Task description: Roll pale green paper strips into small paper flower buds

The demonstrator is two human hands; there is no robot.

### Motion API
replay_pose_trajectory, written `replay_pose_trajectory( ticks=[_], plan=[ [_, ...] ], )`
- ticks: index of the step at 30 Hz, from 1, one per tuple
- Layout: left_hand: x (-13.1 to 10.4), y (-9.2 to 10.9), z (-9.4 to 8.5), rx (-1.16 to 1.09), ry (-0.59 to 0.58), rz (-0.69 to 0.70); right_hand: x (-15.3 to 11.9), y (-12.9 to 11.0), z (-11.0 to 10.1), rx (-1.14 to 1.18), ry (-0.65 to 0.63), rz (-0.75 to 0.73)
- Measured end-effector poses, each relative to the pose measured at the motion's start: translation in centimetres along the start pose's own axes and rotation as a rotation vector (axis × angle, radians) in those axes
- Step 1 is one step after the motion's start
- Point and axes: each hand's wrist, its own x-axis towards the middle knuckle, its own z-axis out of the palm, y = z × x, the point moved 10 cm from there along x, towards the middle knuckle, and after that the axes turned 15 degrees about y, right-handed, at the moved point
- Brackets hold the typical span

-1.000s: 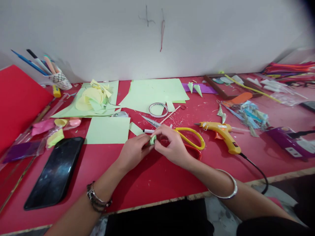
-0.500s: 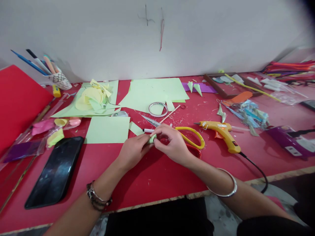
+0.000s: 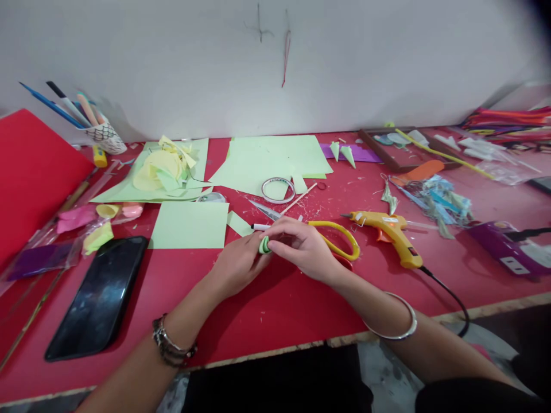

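A small rolled piece of green paper is pinched between my two hands above the red table. My left hand closes on it from the left, its fingertips partly hidden. From the right, my right hand grips its edge with thumb and bent fingers. Just beyond the hands lie scissors with yellow handles, partly covered by my right hand, and a white pen. A small green paper strip and a green paper sheet lie to the left of them.
A yellow glue gun rests on the right, its cord running off the front edge. A black phone lies at left. Farther back are a tape roll, large green sheets, two paper cones and a pen cup.
The green paper roll has turned between my fingers, and its coiled end now shows more. Both hands stay in nearly the same place; the view has shifted slightly.
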Motion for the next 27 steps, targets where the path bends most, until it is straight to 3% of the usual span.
replay_pose_trajectory(
  ticks=[15, 27],
  plan=[
    [-0.15, 0.69, 0.09, -0.150, -0.029, 0.011, -0.17, -0.41, 0.09, -0.015, 0.004, -0.026],
    [-0.10, 0.10, 0.37, -0.093, -0.016, -0.025, -0.48, -0.40, 0.36, -0.010, 0.052, -0.047]
  ],
)
